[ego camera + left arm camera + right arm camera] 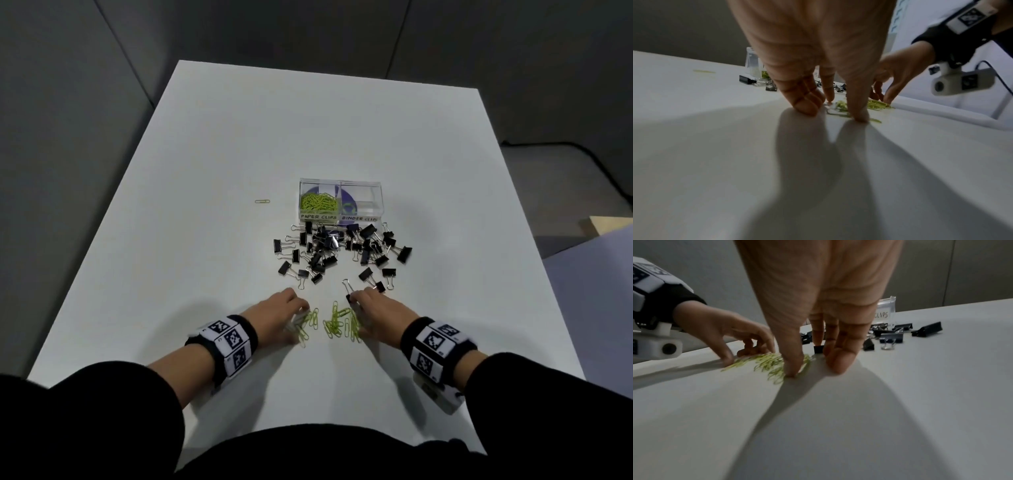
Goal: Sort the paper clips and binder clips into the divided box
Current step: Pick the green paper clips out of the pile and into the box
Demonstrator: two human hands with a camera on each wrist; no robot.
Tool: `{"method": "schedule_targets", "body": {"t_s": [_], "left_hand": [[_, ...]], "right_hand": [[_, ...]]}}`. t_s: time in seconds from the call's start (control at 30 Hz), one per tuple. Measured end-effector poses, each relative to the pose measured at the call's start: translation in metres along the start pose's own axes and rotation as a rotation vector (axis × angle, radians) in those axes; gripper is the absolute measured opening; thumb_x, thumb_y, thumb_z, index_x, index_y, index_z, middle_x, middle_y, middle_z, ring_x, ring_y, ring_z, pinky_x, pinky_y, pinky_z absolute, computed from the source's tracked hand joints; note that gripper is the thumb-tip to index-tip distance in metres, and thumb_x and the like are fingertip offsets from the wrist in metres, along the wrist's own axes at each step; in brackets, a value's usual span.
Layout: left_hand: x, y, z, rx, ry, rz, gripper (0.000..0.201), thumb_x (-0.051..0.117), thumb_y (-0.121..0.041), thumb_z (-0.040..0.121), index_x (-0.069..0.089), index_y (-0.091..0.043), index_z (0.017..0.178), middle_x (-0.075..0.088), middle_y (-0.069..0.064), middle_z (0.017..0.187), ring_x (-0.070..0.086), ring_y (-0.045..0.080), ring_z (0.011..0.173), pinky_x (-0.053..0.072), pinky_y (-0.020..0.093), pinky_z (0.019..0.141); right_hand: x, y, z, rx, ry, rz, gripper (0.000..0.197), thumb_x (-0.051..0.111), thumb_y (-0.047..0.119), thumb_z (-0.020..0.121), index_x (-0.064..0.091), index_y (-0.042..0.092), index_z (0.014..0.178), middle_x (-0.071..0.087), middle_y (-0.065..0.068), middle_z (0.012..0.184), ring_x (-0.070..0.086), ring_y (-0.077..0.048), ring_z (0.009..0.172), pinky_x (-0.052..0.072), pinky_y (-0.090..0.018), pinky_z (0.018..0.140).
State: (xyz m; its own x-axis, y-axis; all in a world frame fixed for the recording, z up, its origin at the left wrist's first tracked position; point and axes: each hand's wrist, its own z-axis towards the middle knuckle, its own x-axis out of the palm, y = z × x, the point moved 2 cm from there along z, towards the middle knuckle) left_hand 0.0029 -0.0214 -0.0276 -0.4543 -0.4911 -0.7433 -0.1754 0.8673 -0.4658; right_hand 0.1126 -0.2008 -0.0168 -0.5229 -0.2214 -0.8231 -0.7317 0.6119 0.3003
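- The left hand [274, 310] rests fingertips-down on the white table [219, 178], at the left edge of a loose patch of green paper clips [334, 322]; its fingers [807, 104] are straight and press the tabletop, with the thumb set down among the clips. It grasps nothing.
- The right hand [380, 308] stands at the right edge of the same patch, fingers extended down to the table and the thumb [792, 368] planted on the clips; nothing is held in it.
- One small black binder clip [818, 349] sits just beside the right fingertips.
- Beyond both hands lies a scatter of black binder clips [342, 250], reaching up to the front wall of the clear divided box [376, 192].
- The box's left compartment, labelled PAPER CLIPS, holds a heap of green paper clips [318, 202]; the right compartment, labelled BINDER CLIPS, shows no clips inside.
- A single paper clip [262, 201] lies apart, to the left of the box.
- Both wrists wear black bands with square black-and-white markers [229, 337].
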Motion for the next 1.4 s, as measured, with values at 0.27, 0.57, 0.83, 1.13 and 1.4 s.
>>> {"method": "schedule_targets", "body": {"t_s": [0.27, 0.57, 0.83, 1.13, 1.4], "left_hand": [[0.001, -0.019, 0.008, -0.117, -0.144, -0.107, 0.044, 0.060, -0.024, 0.085, 0.047, -0.016, 0.127, 0.047, 0.004, 0.124, 0.053, 0.021, 0.110, 0.043, 0.029, 0.092], [0.014, -0.034, 0.011, -0.208, -0.181, -0.079, 0.069, 0.071, -0.047, 0.073, 0.045, -0.011, 0.126, 0.044, 0.009, 0.123, 0.050, 0.025, 0.111, 0.046, 0.035, 0.094], [0.015, -0.041, 0.024, -0.186, -0.164, -0.074, 0.042, 0.065, -0.021, 0.083, 0.049, -0.010, 0.120, 0.045, 0.011, 0.122, 0.047, 0.027, 0.112, 0.043, 0.034, 0.093], [0.012, -0.037, 0.030, -0.146, -0.152, -0.128, 0.032, 0.054, -0.009, 0.088, 0.053, -0.010, 0.120, 0.048, 0.011, 0.121, 0.050, 0.027, 0.111, 0.041, 0.030, 0.095], [0.005, -0.030, 0.029, -0.043, -0.152, -0.136, 0.033, 0.045, 0.003, 0.088, 0.063, -0.009, 0.114, 0.052, 0.012, 0.119, 0.051, 0.025, 0.112, 0.040, 0.028, 0.096]], "right_hand": [[0.008, 0.004, 0.000, 0.037, -0.165, 0.097, 0.035, 0.053, 0.030, 0.092, 0.046, 0.009, 0.119, 0.056, -0.008, 0.116, 0.058, -0.022, 0.094, 0.052, -0.033, 0.082], [0.015, 0.018, 0.002, 0.200, -0.066, 0.000, 0.067, 0.057, 0.058, 0.080, 0.044, 0.005, 0.118, 0.051, -0.014, 0.120, 0.057, -0.030, 0.102, 0.047, -0.036, 0.079], [0.012, 0.019, 0.010, 0.198, -0.065, 0.093, 0.037, 0.059, 0.026, 0.088, 0.046, 0.002, 0.113, 0.052, -0.016, 0.118, 0.056, -0.032, 0.102, 0.045, -0.036, 0.083], [0.013, 0.016, 0.018, 0.171, -0.077, 0.005, 0.018, 0.049, 0.009, 0.092, 0.051, 0.001, 0.107, 0.055, -0.017, 0.115, 0.054, -0.033, 0.105, 0.045, -0.037, 0.086], [0.008, 0.017, 0.025, 0.156, -0.051, -0.067, 0.020, 0.041, 0.006, 0.092, 0.051, 0.001, 0.108, 0.055, -0.018, 0.113, 0.055, -0.034, 0.104, 0.044, -0.038, 0.082]]}}
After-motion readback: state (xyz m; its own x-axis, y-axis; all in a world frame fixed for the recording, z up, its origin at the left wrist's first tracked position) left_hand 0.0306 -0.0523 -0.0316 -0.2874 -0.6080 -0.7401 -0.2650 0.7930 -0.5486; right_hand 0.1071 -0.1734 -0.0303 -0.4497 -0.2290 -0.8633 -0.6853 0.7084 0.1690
